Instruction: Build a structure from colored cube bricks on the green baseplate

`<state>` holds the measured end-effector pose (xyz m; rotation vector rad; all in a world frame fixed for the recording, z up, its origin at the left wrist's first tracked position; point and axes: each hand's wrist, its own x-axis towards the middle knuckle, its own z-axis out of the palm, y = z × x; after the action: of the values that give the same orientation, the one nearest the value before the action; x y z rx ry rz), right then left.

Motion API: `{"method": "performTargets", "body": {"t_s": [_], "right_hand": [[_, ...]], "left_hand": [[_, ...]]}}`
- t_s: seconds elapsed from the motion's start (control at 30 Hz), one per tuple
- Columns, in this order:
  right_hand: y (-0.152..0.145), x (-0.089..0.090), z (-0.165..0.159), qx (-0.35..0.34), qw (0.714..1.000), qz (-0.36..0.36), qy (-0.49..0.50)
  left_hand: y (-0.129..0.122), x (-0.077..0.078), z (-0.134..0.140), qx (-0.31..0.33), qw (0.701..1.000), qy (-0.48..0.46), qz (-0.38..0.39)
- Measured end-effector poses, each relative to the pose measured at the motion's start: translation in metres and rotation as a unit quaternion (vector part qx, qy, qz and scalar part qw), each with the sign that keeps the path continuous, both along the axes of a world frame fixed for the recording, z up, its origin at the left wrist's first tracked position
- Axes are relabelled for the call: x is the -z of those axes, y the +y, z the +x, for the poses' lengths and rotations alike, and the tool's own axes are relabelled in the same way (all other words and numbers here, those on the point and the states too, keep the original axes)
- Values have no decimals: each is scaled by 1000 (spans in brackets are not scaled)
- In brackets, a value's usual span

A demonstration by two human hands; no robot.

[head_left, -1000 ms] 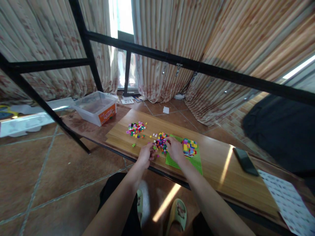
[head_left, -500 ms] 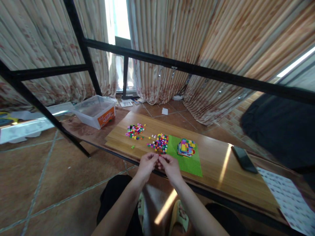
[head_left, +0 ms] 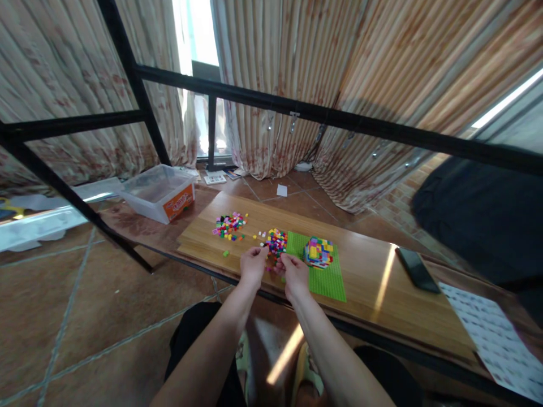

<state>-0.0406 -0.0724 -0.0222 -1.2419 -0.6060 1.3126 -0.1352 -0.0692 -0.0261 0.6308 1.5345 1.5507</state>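
Both my hands are over the near edge of a pile of small coloured building bricks (head_left: 278, 239). My left hand (head_left: 253, 264) has its fingers pinched together at the pile's left side; whatever lies between them is too small to make out. My right hand (head_left: 294, 273) is closed in a pinch at the pile's right side, its grip also too small to name. Just right of it lies a green baseplate (head_left: 328, 287), bearing a rounded multicoloured brick build (head_left: 318, 252). A second brick pile (head_left: 229, 225) sits farther left.
The wooden board (head_left: 365, 282) carries a dark phone (head_left: 418, 270) at right, beside a printed sheet (head_left: 492, 333). A clear plastic bin (head_left: 156, 195) with an orange label stands at left. A black metal rail (head_left: 271, 102) crosses beyond the board, in front of curtains.
My hands were together at the board's near edge. Now they are apart and farther forward, at the nearer pile of bricks.
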Motion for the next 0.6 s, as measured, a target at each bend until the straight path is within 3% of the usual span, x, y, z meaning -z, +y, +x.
{"method": "performTargets", "body": {"t_s": [0.07,0.3,0.47,0.6], "right_hand": [[-1,-2,6,-10,1000,6,-17],[-17,-1,13,-48,996,33,-75],[-19,-5,25,-61,993,53,-91],[-22,-12,39,-96,987,70,-109]], "left_hand": [[16,0,-11,25,994,103,-3],[45,-8,-29,47,986,160,-17],[35,-13,-32,42,991,125,-15],[10,-18,-32,52,996,69,-16]]}}
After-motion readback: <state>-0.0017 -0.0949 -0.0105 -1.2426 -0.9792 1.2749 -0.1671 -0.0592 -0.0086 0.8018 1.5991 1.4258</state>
